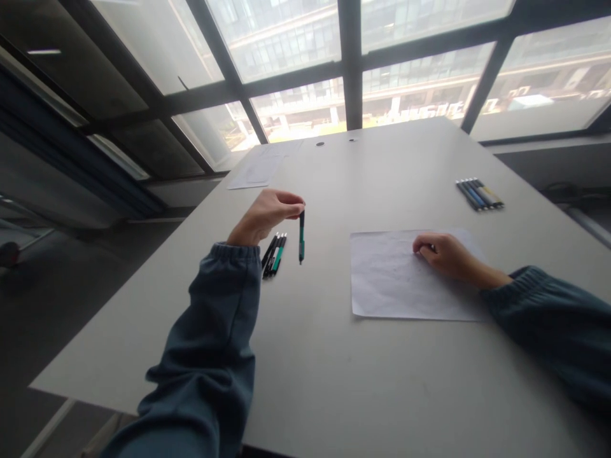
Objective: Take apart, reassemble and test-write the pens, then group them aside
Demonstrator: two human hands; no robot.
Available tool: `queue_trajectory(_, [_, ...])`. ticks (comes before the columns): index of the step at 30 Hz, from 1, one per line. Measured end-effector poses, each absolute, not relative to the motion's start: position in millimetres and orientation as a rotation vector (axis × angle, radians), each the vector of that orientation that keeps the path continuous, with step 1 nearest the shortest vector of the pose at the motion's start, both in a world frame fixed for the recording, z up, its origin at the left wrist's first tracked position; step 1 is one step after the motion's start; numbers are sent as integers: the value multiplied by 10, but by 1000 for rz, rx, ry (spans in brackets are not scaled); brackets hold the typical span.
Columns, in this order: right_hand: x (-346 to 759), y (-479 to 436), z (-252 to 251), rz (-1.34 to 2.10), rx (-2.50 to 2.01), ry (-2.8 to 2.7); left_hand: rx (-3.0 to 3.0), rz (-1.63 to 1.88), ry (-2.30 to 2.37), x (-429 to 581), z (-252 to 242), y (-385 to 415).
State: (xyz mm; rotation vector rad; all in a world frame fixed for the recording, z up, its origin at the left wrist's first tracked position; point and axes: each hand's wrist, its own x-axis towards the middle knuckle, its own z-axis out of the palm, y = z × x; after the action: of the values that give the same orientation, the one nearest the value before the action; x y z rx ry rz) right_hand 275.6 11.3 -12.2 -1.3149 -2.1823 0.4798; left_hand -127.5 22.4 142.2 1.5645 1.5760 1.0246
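My left hand (274, 213) pinches the top end of a black and green pen (301, 238), which hangs almost upright over the white table. Just beside and partly behind that wrist lies a small row of black and green pens (274, 256). On the right, my right hand (442, 254) rests on a white sheet of paper (382, 280) with its fingers curled in. Whether anything sits inside those curled fingers is hidden from me.
A row of several pens (480, 194), grey, blue and yellowish, lies at the table's right side. More paper sheets (258, 168) lie at the far left. Two small round fittings (320, 144) show near the back edge of the table (305, 381), before large windows.
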Motion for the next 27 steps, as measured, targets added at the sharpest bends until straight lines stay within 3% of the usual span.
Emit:
queue_trajectory(7, [2709,68,-24,554,-1127,-2123,1275,1068,1077,-370,793,83])
queue_trajectory(13, [2673,16,94,759,-1140,-1846,1195,1115,1060,-23,384,-62])
queue_trajectory(27, [2733,-178,92,994,-1003,-1371,1409,1286,1109,29,149,-97])
